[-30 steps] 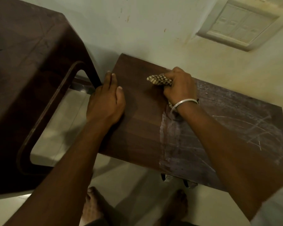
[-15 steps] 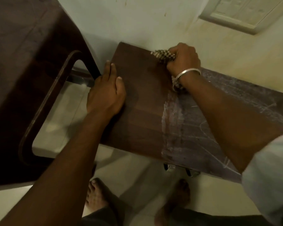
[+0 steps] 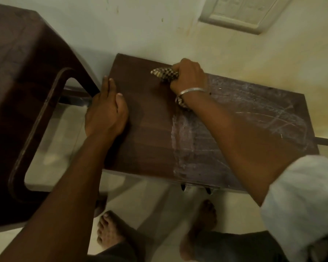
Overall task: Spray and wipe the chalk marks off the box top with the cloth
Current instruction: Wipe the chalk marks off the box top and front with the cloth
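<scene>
Right hand (image 3: 189, 76) is fisted tight around one checked cloth (image 3: 166, 74), bunched and pressed onto the box top (image 3: 150, 129) near its far edge. Left hand (image 3: 106, 112) lies flat, fingers together, on the near-left edge of the box. One cloth, one bangle (image 3: 192, 91) on the right wrist. Chalk marks (image 3: 254, 114) cover the right part; the left part is bare. No readable writing.
</scene>
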The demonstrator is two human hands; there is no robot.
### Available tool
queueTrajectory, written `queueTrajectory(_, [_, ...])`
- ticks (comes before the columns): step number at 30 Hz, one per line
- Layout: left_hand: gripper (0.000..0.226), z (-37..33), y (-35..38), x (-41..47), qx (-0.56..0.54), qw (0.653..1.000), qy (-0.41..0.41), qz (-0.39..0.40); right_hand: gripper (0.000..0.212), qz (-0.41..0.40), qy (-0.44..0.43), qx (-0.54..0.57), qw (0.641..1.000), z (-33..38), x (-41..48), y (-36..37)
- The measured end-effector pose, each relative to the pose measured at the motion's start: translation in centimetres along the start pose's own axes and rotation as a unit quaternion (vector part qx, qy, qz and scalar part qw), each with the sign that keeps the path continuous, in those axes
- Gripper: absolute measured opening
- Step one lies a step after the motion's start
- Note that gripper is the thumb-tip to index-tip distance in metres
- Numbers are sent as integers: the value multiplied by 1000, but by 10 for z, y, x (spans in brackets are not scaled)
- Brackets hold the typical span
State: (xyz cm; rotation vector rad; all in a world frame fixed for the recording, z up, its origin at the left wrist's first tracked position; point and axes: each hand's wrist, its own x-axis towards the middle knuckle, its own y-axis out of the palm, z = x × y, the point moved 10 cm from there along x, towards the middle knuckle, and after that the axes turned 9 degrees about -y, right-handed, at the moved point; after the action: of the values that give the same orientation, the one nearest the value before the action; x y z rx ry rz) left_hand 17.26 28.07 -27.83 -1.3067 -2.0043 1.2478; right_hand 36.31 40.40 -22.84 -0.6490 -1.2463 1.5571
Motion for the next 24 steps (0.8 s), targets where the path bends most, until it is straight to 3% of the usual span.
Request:
queueTrajectory(4, [56,0,1,2,9,1000,-1,-2,33,8,-47,12,999,8,-36,6])
queueTrajectory(9, [56,-1,-1,0,-7,1000,-5,2,29,17,-6,-12,1000,-1,4,-1])
queueTrajectory(14, [56,-1,-1,2,0,1000,-10,-3,30,4,-17,10,1000,7,-45,-2])
queueTrajectory(20, [58,-2,-2,1,1,1000,0,-5,27,24,8,0,1000,0,-18,-8])
queueTrajectory(24, [59,-2,0,2,11,1000,0,-11,26,12,-3,28,1000,6,-61,-4])
